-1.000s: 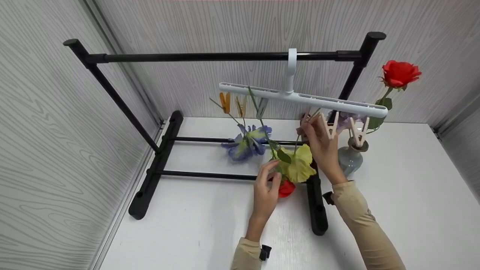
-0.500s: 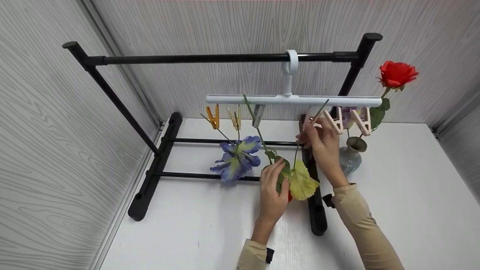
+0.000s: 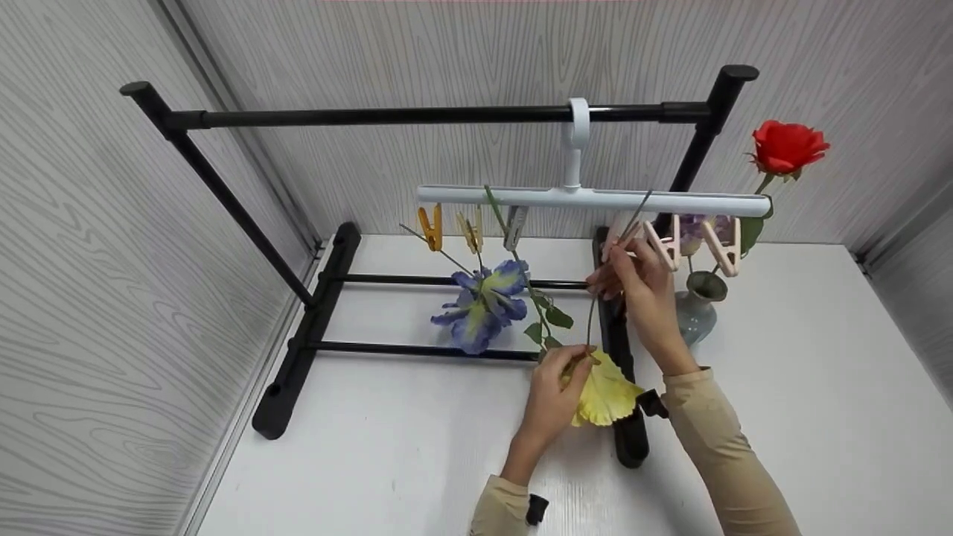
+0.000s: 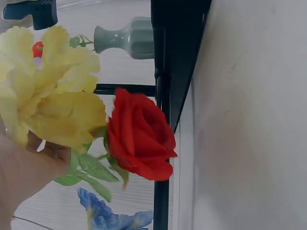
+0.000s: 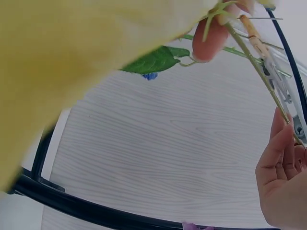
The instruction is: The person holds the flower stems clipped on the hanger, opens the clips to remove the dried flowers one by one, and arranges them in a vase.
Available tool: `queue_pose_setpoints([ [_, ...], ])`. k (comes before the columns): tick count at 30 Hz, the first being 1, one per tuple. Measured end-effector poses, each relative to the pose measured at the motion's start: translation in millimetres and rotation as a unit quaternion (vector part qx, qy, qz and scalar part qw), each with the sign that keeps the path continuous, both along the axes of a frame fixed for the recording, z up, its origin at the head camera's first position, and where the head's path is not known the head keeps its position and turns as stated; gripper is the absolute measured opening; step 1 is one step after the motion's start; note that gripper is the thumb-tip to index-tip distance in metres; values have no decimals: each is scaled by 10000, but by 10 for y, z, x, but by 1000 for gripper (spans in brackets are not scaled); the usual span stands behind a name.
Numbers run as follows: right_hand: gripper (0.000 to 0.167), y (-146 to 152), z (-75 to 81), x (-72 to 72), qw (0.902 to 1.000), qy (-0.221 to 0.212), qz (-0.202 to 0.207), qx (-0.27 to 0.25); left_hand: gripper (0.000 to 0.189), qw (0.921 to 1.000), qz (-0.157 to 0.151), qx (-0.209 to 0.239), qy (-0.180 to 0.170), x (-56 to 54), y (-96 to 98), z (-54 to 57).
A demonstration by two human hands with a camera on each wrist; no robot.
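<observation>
My left hand (image 3: 555, 394) pinches the stem of a yellow flower (image 3: 607, 391) just above its bloom, which hangs downward. Higher up, my right hand (image 3: 649, 298) grips a pale pink clothespin (image 3: 609, 237) under the white hanger (image 3: 499, 196), at the upper part of the same stem. The stem's end sticks up past the hanger bar. From a grey clothespin (image 3: 515, 227) hangs a rose stem with green leaves (image 3: 558, 317). Its red bloom (image 4: 139, 136) shows in the left wrist view, beside the yellow flower; my left hand hides it in the head view.
A blue-purple iris (image 3: 480, 305) hangs from the left clips, an orange (image 3: 430, 227) and a yellow clothespin (image 3: 471, 229). Two more pink clothespins (image 3: 721, 246) hang at the right. The black rack (image 3: 372, 117) carries the hanger. A grey-green vase (image 3: 696, 316) with another red rose (image 3: 789, 147) stands right.
My left hand has moved from the rose's leaves to the yellow flower's stem, and the yellow bloom hangs lower. The hanger has swung level. My right hand stays near the pink clothespin.
</observation>
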State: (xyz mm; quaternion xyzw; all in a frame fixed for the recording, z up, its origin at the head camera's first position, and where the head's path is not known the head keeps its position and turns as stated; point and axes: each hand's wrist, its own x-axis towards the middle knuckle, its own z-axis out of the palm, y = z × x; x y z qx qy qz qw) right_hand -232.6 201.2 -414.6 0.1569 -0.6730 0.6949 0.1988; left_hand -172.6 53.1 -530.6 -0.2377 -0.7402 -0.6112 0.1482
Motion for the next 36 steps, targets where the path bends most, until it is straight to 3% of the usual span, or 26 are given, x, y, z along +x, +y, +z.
queue_pose_setpoints([
  [5, 19, 12, 9, 2, 9978, -302, 434, -411, 17, 9998, -100, 138, -122, 27, -14, 40],
  [9, 24, 0, 24, 12, 9976, -387, 506, -268, 20, 9997, -14, 106, -199, 44, -19, 77],
  [18, 30, -43, 3, 35, 9972, -684, 10, -316, 21, 9997, 29, 194, -171, 27, -55, 82],
  [24, 27, -107, -62, 59, 9979, -573, -237, -198, 13, 9970, -277, 506, -519, 39, -91, 135],
  [32, 26, -167, -177, 99, 9984, -274, -432, -232, 15, 9924, -404, 609, -990, 56, -102, 175],
  [36, 16, -169, -238, 125, 9979, -158, -548, 305, 16, 9895, -533, 745, -1119, 59, -98, 168],
])
